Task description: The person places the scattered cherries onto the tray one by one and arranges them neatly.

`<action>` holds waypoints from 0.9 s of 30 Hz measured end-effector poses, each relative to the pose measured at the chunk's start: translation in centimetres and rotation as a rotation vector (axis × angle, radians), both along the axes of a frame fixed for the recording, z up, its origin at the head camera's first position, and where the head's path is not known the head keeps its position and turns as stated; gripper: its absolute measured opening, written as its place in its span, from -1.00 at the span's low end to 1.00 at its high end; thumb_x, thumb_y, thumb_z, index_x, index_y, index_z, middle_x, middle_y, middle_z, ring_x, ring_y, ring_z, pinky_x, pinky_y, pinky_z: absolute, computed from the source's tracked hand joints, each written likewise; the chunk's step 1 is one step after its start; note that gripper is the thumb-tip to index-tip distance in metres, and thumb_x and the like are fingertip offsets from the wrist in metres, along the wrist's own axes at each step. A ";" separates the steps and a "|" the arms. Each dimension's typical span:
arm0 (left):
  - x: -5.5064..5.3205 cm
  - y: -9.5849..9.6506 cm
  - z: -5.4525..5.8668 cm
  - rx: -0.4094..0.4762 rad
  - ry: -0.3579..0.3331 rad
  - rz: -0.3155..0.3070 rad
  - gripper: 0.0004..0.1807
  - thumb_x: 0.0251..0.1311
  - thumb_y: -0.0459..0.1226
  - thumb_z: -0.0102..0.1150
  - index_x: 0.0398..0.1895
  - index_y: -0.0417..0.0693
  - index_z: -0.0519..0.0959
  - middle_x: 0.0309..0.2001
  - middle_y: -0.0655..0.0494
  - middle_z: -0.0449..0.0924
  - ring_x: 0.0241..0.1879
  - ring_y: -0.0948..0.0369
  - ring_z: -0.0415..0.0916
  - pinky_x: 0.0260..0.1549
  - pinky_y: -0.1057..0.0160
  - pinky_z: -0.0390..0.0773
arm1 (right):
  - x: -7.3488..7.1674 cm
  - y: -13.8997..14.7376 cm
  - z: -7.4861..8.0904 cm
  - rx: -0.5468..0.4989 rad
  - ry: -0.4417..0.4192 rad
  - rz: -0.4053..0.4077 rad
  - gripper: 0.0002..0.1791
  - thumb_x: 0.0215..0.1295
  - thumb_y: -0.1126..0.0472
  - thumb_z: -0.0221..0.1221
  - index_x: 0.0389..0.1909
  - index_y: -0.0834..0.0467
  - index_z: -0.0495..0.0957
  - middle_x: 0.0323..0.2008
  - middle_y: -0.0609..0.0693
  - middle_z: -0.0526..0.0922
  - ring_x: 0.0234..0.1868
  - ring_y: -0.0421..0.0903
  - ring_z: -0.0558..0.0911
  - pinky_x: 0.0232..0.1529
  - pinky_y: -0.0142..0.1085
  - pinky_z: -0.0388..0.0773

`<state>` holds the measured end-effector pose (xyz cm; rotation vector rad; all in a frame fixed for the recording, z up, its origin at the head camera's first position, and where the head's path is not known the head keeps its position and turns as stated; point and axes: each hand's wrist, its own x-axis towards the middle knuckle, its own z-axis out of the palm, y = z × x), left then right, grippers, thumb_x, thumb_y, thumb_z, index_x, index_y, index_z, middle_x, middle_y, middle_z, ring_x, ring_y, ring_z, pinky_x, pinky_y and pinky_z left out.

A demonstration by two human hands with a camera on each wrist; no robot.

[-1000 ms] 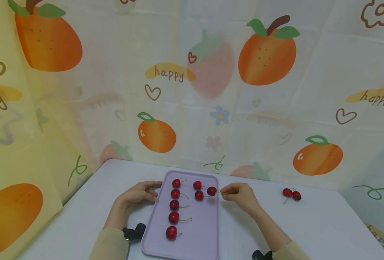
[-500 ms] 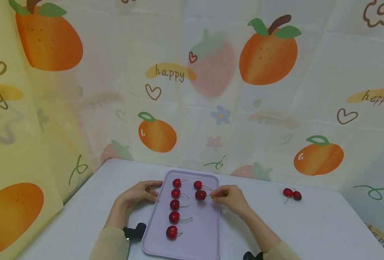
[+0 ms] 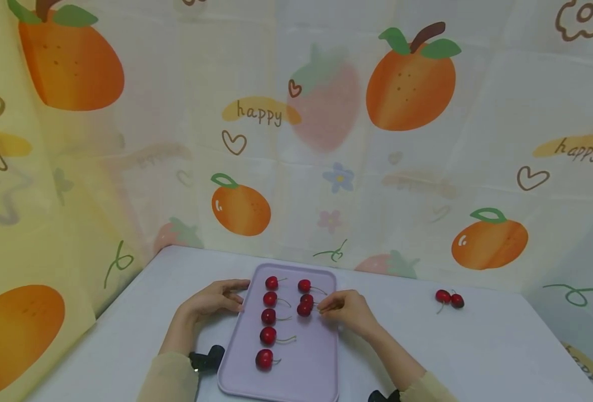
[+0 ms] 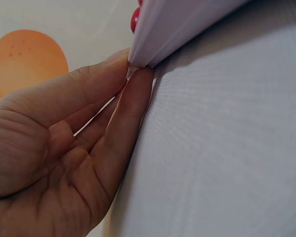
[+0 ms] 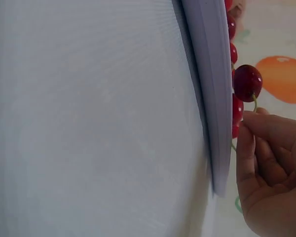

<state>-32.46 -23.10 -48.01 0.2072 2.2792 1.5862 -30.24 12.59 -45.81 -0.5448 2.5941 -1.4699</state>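
Observation:
A lilac tray carries a left column of several red cherries with stems, among them a front cherry. Its right column has a back cherry and another just in front. My right hand pinches the stem of a dark cherry, which hangs over the tray and partly covers that second one. In the right wrist view, this cherry shows above the fingertips. At the tray's left edge is my left hand; its thumb and a finger pinch the rim in the left wrist view.
Two more cherries lie together on the white table to the right. A patterned fruit-print curtain stands behind the table and along its left side. Black wrist mounts sit at both wrists.
My right hand has moved left and toward the front over the tray, carrying the cherry by its stem from the right rim to the right column. My left hand has stayed at the tray.

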 end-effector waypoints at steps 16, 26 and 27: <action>-0.1 -0.1 -0.1 -0.010 0.015 -0.010 -0.22 0.08 -0.30 0.38 0.41 -0.19 0.33 -0.04 -0.05 0.64 -0.19 0.18 0.54 -0.07 0.32 0.58 | -0.1 -0.3 -0.5 0.063 0.048 0.021 -0.89 0.04 0.41 0.36 -0.37 0.22 0.73 -0.39 0.09 0.78 -0.39 -0.28 0.68 -0.37 -0.49 0.57; 0.1 -0.1 0.2 0.000 0.016 -0.013 -0.21 0.09 -0.30 0.37 0.43 -0.19 0.31 -0.15 0.01 0.65 -0.20 0.19 0.53 -0.07 0.32 0.58 | 0.0 -0.6 -0.4 0.078 0.046 0.000 -0.89 0.04 0.42 0.35 -0.38 0.21 0.73 -0.42 0.06 0.77 -0.40 -0.25 0.66 -0.39 -0.48 0.56; 0.1 -0.1 0.2 0.000 0.016 -0.013 -0.21 0.09 -0.31 0.37 0.43 -0.18 0.31 -0.16 0.01 0.64 -0.20 0.19 0.53 -0.07 0.33 0.57 | 0.0 -0.6 -0.5 0.079 0.046 -0.002 -0.89 0.04 0.42 0.35 -0.38 0.21 0.73 -0.42 0.06 0.77 -0.40 -0.25 0.66 -0.39 -0.48 0.56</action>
